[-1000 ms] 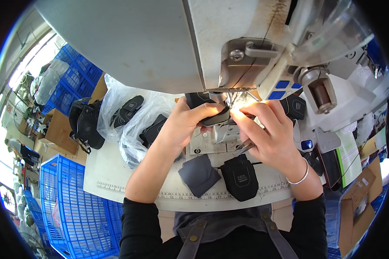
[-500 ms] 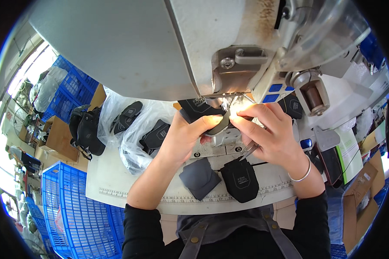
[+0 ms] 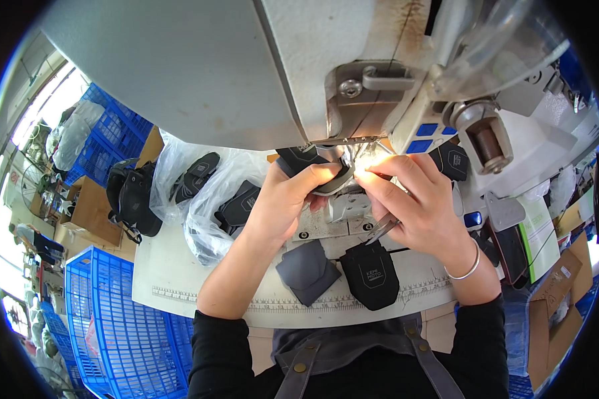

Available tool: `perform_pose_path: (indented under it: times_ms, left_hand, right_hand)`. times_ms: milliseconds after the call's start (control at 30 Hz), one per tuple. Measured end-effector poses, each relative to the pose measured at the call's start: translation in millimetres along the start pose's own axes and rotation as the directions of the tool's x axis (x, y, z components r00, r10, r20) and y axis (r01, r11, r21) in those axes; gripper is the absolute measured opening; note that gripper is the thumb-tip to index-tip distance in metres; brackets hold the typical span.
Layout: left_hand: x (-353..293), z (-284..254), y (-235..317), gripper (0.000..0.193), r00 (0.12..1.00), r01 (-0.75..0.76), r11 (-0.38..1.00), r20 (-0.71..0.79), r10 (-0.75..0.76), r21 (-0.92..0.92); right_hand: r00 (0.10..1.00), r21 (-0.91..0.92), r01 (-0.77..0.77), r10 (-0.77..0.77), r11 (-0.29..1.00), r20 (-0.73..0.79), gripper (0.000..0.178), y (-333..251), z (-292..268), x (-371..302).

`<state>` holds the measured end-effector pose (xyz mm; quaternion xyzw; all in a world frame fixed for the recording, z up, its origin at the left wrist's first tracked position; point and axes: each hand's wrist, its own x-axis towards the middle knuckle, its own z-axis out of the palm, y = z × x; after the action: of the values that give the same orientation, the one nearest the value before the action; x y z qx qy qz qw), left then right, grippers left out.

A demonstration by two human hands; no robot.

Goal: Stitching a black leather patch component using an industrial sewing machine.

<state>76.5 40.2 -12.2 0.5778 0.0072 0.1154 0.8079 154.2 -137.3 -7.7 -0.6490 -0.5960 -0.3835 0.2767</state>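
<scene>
While the left hand [image 3: 283, 199] pinches a black fabric piece with a curved grey edge [image 3: 301, 158], its thumb lies on top and its other fingers fold underneath, so the piece sits right at the fingertips and extends forward beneath the large grey-white sewing machine head [image 3: 180, 80]. The grey edge reaches the shiny metal presser foot [image 3: 348, 157], where a lamp glares white. Across from it, the right hand [image 3: 412, 199] brings its thumb and index finger together; whether those 2 tips grasp the piece or a thread, I cannot tell through the glare. Its curled lower fingers clasp a slender silver metal tool [image 3: 381, 231], whose narrow end juts down and left. A round silver bangle [image 3: 471, 265] circles the right wrist.

Nearer the person, 2 items lie side by side on the pale, curved work table [image 3: 170, 266]: overlapping dark grey fabric pieces [image 3: 307, 272] and, to their right, a rounded black fabric pouch [image 3: 370, 279]. A printed ruler scale [image 3: 299, 306] follows the table's near edge.

Left of the left forearm, a crumpled clear plastic bag [image 3: 203, 233] surrounds black fabric parts [image 3: 196, 175]. Farther out stand a blue plastic lattice basket [image 3: 123, 319] on the left and an open brown cardboard box [image 3: 558, 309] on the right.
</scene>
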Motion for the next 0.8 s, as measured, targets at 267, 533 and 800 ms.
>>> perform_pose_path:
  times_ms: [267, 533, 800]
  left_hand:
    - [1.3, 2.4, -0.8, 0.011, 0.996, 0.028, 1.0, -0.082, -0.029, -0.007]
    - [-2.4, 0.8, 5.5, 0.013, 1.0, 0.027, 0.999, 0.001, -0.027, 0.035]
    - [-5.0, 6.1, 3.5, 0.013, 0.999, -0.001, 1.0, -0.05, 0.002, 0.02]
  right_hand:
    - [1.0, 0.01, 0.001, -0.001, 1.0, -0.002, 0.037, 0.0, 0.0, 0.3]
    - [0.999, 0.008, -0.025, 0.025, 1.0, 0.02, 0.039, -3.6, -1.6, 1.4]
    - [0.996, -0.03, -0.059, 0.061, 0.998, 0.071, 0.043, -8.7, -1.3, 1.7]
